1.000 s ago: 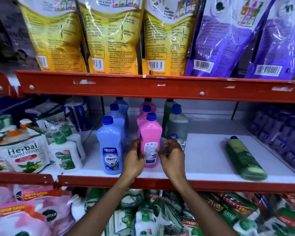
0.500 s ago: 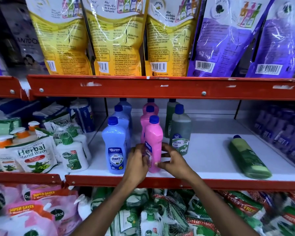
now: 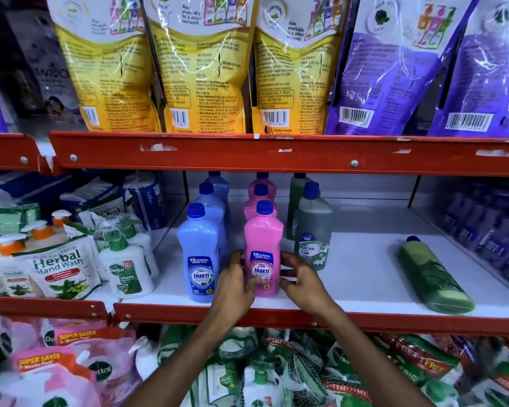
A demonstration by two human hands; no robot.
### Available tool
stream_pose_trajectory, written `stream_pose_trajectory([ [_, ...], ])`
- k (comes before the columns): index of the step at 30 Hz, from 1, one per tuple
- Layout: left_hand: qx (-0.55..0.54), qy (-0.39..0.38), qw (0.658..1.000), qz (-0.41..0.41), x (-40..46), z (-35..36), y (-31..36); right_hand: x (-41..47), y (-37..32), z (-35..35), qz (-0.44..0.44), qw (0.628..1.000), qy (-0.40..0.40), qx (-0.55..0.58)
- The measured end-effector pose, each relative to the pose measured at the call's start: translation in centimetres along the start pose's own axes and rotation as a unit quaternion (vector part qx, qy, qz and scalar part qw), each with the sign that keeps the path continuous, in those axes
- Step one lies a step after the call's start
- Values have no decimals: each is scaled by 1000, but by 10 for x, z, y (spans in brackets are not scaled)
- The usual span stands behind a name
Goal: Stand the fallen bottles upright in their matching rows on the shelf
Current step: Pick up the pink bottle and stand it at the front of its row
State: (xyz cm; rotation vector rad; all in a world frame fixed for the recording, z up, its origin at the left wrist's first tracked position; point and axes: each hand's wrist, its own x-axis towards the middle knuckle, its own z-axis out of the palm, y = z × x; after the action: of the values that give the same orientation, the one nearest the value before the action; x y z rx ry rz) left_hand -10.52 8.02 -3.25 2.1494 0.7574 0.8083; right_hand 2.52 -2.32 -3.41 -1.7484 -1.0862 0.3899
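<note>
The pink bottle (image 3: 263, 254) stands upright at the front of the pink row, near the shelf's (image 3: 350, 277) front edge, its label facing out. The left hand (image 3: 235, 284) touches its lower left side with curled fingers; the right hand (image 3: 299, 279) sits just right of it, fingers half spread and at most brushing the bottle. Neither hand wraps it fully, so I judge this bottle as good as placed, with only a last squaring-up under way.

Left of the pink bottle, the blue row (image 3: 202, 248) stands in order, three deep. Right of the pink bottle, two green bottles (image 3: 313, 230) stand upright, the nearer one set back from the front line. Far right of the pink bottle, a green bottle (image 3: 434, 277) lies on its side, cap pointing to the back; that one is left to do, and it likely belongs at the front of the green row.

The bottles are smooth, slightly glossy plastic with flat-fronted, square-shouldered bodies, narrow necks and ribbed blue screw caps; the green ones look translucent. Each carries a glossy paper label low on the front. The shelf is plain white board with a scuffed red metal lip (image 3: 276, 317).
</note>
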Motion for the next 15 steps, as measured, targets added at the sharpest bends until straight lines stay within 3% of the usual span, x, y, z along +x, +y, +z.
stream_pose_trajectory([
  [5,-14,-30,999,-13,4,-1,-5,-5,7,9,11,1000,29,-5],
  [15,-33,-19,999,24,-8,-2,-15,-10,6,9,12,1000,-3,-21],
])
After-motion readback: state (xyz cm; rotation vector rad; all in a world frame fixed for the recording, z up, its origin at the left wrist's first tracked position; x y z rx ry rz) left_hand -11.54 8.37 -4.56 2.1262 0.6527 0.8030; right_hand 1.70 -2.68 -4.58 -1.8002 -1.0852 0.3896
